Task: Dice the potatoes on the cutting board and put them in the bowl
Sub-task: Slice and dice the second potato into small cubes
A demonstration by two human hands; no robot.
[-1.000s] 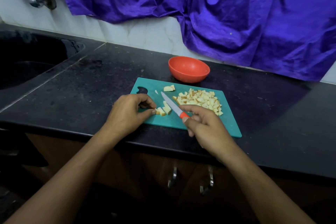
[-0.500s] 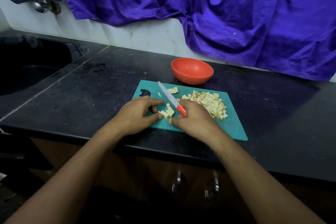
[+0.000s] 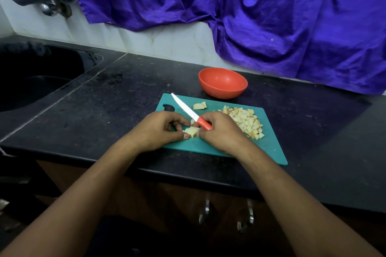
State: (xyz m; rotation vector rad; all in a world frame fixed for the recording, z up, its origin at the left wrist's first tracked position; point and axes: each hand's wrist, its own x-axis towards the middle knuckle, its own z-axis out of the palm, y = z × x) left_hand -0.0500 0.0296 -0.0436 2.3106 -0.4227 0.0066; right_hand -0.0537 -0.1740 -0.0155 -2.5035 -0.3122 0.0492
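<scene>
Teal plastic cutting board (image 3: pixel 269 148) on a black stone countertop (image 3: pixel 104 110), seen from the head camera. The left hand (image 3: pixel 158 129) pinches a small cluster of potato pieces (image 3: pixel 191 131) between its thumb and curled fingers at the board's near left part. The right hand (image 3: pixel 221 129), just beside it, is curled round the orange handle of a knife (image 3: pixel 188 110), and its lower fingertips touch the same cluster. The white blade points away and to the left, its tip near the board's handle hole. A diced pile (image 3: pixel 247 122) lies on the board to the right of the right hand, and two larger chunks (image 3: pixel 199 106) lie farther back. An orange bowl (image 3: pixel 221 93) stands on the countertop just beyond the board's far edge. A purple cloth (image 3: pixel 250 16) hangs over the pale wall behind, and a dark sink (image 3: pixel 31 81) lies at the far left.
</scene>
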